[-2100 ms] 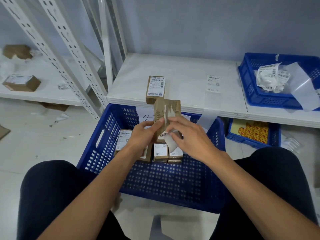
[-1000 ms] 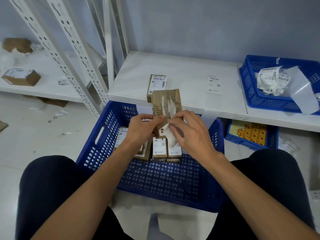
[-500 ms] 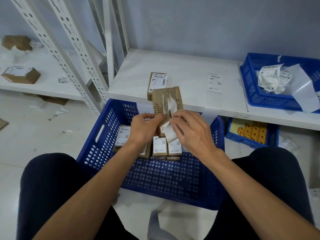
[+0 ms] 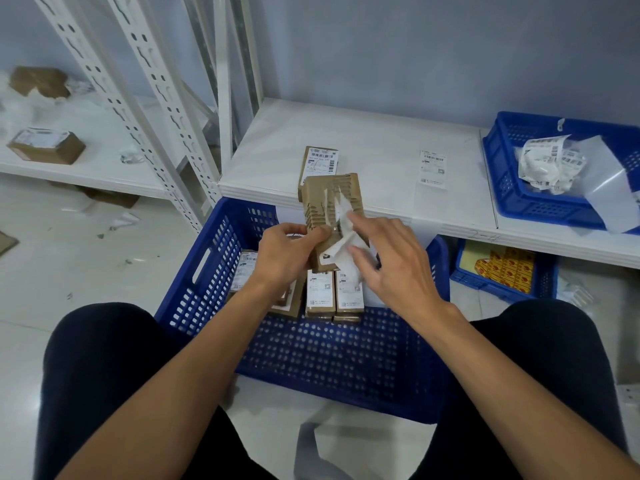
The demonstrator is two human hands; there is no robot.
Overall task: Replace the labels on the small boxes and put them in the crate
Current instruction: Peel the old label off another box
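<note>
My left hand (image 4: 285, 256) grips a small brown cardboard box (image 4: 329, 202) upright above the big blue crate (image 4: 311, 358). Its face is torn where a label came off. My right hand (image 4: 391, 268) pinches the half-peeled white label (image 4: 341, 251) hanging from the box's lower part. Several labelled small boxes (image 4: 320, 292) lie in the crate under my hands. Another labelled box (image 4: 320, 161) lies on the white shelf (image 4: 374, 150) behind, and a fresh label sheet (image 4: 433, 168) lies farther right on the shelf.
A blue bin (image 4: 512, 188) at the right of the shelf holds crumpled labels (image 4: 547, 164) and backing paper. A lower blue tray (image 4: 502, 268) holds yellow packs. White rack posts (image 4: 138, 98) stand left, with brown boxes (image 4: 46, 145) on the left shelf. My knees flank the crate.
My right hand has pulled the white label further down off the box. The box stayed in my left hand and rose slightly toward the shelf edge.
</note>
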